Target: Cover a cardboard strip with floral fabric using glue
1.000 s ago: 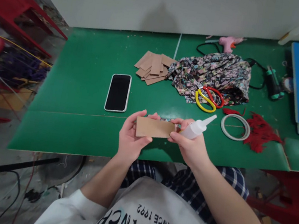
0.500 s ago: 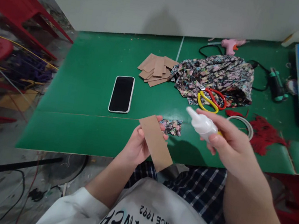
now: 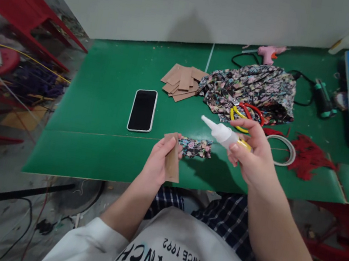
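Our bottle (image 3: 225, 136) has moved leftward, and we have turned the card (image 3: 172, 163). Our right hand (image 3: 252, 154) grips the bottle (its nozzle points left); our left hand (image 3: 159, 152) pinches the card over the tabletop (image 3: 98, 153), near the patterned strip (image 3: 198, 148).

Dimmish, flat light; soft shadow on pale wall (image 3: 141, 6), darker one on green table (image 3: 106, 97); edges stretched, blurry.

On my feed I see a craft workshop: glue gun (image 3: 267, 54), scissors (image 3: 241, 104) and patterned fabric (image 3: 251, 83) share one counter (image 3: 107, 93).
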The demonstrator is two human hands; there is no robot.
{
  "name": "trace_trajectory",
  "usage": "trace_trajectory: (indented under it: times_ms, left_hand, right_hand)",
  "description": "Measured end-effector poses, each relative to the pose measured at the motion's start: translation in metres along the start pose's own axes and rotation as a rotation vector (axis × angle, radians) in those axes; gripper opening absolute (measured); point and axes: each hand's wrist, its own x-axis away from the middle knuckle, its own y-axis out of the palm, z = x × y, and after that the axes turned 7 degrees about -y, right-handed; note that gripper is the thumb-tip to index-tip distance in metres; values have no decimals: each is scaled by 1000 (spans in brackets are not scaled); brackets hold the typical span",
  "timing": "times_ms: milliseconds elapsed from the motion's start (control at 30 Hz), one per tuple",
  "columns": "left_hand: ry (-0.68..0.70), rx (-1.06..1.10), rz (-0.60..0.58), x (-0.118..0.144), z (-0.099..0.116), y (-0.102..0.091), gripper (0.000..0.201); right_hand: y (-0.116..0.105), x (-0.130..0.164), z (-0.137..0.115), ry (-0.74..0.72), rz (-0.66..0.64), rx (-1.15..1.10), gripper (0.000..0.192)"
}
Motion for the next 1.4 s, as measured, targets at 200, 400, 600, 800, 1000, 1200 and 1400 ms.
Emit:
trace_trajectory:
  times_ms: [200,400,600,800,1000,1200,1400]
  left_hand:
    - [-104,16,-1,0,-2,8,31]
    - [-135,82,-134,1,-6,10,42]
    - [-221,77,-151,3,-9,12,46]
    - [-332,162,-236,7,-10,11,48]
    - [-433,319,-300,7,-10,5,44]
    - [-487,368,-179,6,-14,4,18]
    - [-450,416,-160,2,-12,14,32]
  right_hand:
    - [0,0,0,-52,66,33,35]
    - [1,2,-2,-95,59,65,32]
    - [6,5,-6,-140,23,203,40]
    - [6,4,2,-146,126,111,44]
    - [3,4,3,-149,104,-4,38]
    - [-1,2,-2,-124,158,-218,44]
    - [-2,4,4,-194,197,-98,39]
